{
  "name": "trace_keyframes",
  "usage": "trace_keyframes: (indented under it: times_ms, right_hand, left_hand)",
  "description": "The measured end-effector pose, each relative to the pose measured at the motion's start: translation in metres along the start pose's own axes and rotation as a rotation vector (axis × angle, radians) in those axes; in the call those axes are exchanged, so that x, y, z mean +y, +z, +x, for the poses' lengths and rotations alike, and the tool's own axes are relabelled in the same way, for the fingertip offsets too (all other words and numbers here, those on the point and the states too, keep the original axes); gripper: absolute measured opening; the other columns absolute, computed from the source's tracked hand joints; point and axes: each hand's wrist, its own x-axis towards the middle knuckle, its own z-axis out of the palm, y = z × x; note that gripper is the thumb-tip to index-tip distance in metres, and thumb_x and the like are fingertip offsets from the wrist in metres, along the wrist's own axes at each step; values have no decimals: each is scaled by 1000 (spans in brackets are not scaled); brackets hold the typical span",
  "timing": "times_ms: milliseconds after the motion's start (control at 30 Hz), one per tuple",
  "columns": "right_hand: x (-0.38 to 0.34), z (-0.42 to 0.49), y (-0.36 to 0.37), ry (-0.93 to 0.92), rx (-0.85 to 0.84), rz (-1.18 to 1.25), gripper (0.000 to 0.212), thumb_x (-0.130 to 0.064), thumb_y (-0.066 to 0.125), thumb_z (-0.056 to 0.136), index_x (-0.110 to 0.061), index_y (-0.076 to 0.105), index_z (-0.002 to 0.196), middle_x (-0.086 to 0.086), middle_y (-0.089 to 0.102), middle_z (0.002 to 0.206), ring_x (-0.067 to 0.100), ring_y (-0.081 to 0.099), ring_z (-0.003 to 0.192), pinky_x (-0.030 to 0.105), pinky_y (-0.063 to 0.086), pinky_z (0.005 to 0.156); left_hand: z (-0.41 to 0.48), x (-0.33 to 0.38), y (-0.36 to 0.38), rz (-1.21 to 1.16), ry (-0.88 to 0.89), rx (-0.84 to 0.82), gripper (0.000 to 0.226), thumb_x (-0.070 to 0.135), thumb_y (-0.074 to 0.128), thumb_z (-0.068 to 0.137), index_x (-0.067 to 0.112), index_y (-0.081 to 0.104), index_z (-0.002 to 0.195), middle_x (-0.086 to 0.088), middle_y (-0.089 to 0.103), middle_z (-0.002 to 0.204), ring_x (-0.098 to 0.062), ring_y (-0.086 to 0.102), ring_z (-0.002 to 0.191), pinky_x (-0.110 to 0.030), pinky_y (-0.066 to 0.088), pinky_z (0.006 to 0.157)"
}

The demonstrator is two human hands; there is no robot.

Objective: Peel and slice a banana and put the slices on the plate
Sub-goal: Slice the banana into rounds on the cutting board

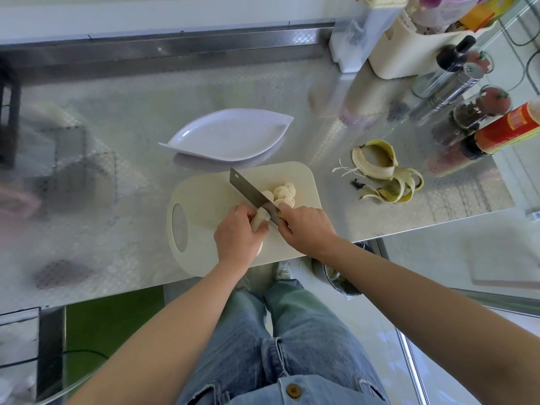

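On the cream cutting board point(204, 200) my left hand point(238, 236) holds the short remaining piece of peeled banana point(259, 219). My right hand point(306, 228) grips the handle of a cleaver point(248, 190), whose blade rests against the banana's cut end. Several round banana slices point(283, 194) lie in a pile just right of the blade. A white leaf-shaped plate point(230, 134) sits behind the board and holds nothing.
The banana peel point(385, 173) lies on the metal counter to the right. Spice bottles and jars point(467, 92) and a cream container point(409, 51) stand at the back right. The counter's front edge runs just below the board.
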Motion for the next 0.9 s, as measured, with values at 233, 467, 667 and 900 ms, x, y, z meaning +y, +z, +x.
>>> trace_keyframes:
  times_ms: [233, 467, 667, 900]
  right_hand:
    - [4, 0, -1, 8, 1, 21, 19, -32, 34, 98, -16, 44, 94, 1, 44, 65, 26, 45, 58, 30, 30, 56]
    - [14, -3, -11, 103, 77, 80, 16, -29, 40, 95, -16, 38, 85, 5, 47, 62, 30, 42, 56, 29, 27, 54]
    - [7, -6, -24, 55, 124, 104, 16, -28, 43, 94, -14, 41, 86, 7, 48, 61, 31, 39, 56, 30, 25, 53]
    - [5, -4, -23, 31, 66, 64, 17, -29, 39, 95, -14, 41, 88, 2, 43, 59, 29, 42, 55, 30, 29, 53]
  left_hand:
    - [0, 0, 0, 11, 10, 2, 19, 36, 67, 80, 21, 62, 91, 4, 63, 89, -20, 59, 78, -28, 38, 61]
    - [3, 3, 1, 16, 44, 16, 18, 36, 67, 81, 21, 63, 92, 5, 62, 89, -20, 59, 77, -28, 41, 61]
    - [6, 4, 1, 14, 51, 27, 19, 36, 66, 81, 22, 64, 94, 5, 63, 91, -18, 60, 79, -25, 36, 61]
    - [6, 6, 0, -2, 33, 17, 18, 36, 67, 82, 21, 64, 91, 4, 65, 91, -18, 60, 79, -25, 35, 61]
